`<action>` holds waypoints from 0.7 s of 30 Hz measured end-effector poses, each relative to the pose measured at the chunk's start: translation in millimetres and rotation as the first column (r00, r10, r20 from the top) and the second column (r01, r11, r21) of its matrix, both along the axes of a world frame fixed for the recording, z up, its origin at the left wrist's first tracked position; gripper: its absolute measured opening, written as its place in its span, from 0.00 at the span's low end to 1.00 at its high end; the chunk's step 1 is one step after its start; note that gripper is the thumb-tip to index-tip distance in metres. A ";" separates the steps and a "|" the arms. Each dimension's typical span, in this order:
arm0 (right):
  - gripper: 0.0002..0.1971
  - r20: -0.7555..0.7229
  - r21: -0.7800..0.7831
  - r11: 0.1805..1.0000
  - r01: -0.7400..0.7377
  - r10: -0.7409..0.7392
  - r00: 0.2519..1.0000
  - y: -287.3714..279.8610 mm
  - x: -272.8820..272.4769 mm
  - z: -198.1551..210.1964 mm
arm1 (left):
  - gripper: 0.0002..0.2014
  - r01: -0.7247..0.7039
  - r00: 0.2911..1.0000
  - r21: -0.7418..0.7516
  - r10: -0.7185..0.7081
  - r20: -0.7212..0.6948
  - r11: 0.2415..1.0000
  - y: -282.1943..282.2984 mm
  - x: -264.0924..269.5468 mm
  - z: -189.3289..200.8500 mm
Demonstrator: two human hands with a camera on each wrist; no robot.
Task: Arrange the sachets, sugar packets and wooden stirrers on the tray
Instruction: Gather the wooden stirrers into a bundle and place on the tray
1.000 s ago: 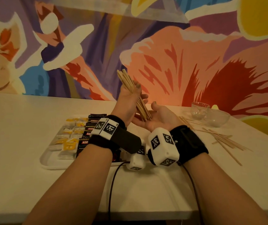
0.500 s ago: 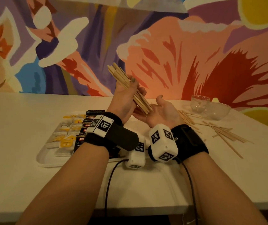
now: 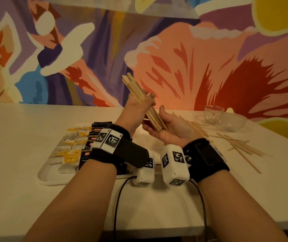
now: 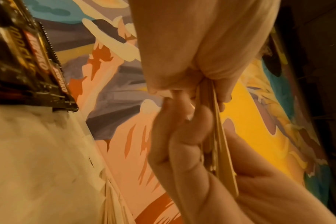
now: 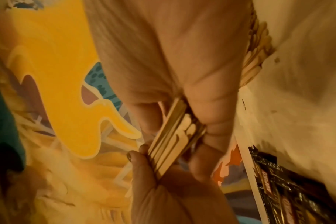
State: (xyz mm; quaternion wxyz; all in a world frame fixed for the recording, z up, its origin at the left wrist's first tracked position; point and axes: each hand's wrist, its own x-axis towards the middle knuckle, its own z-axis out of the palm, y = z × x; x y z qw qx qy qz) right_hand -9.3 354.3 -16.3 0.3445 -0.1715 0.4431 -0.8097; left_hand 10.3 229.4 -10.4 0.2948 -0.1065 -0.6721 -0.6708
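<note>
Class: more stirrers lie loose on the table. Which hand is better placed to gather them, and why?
Right hand: the loose stirrers lie on its side, and it only cups the bundle that the left hand grips.

The stirrers [image 3: 144, 103] are pale wood. The sachets [image 3: 87, 151] are black with red, the packets [image 3: 71, 154] white and yellow, the tray [image 3: 43, 177] white

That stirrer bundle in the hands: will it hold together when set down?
Probably not: the stirrer bundle is loose flat sticks, unbound, so likely to fan out once the left hand releases. They look thin, light and stiff, unlikely to roll.
</note>
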 end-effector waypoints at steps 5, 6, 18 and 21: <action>0.14 -0.181 0.065 0.996 0.056 -0.043 0.982 8.6 2.4 -2.6 | 0.10 0.034 0.999 -0.101 -0.032 0.019 0.994 -3.4 -1.6 -1.0; 0.14 -0.219 0.075 0.996 0.049 -0.032 0.975 10.0 3.3 -2.8 | 0.13 0.038 0.998 -0.101 -0.034 0.046 0.994 -4.5 -2.7 -2.0; 0.06 -0.220 0.221 0.960 -0.174 0.223 0.950 3.3 8.5 -7.3 | 0.28 0.024 1.000 0.243 -0.026 0.006 0.970 -9.4 4.2 4.5; 0.10 -0.164 0.204 0.945 -0.257 0.291 0.942 4.2 10.1 -7.9 | 0.37 0.047 0.995 0.350 -0.012 -0.103 0.936 -10.5 10.7 9.3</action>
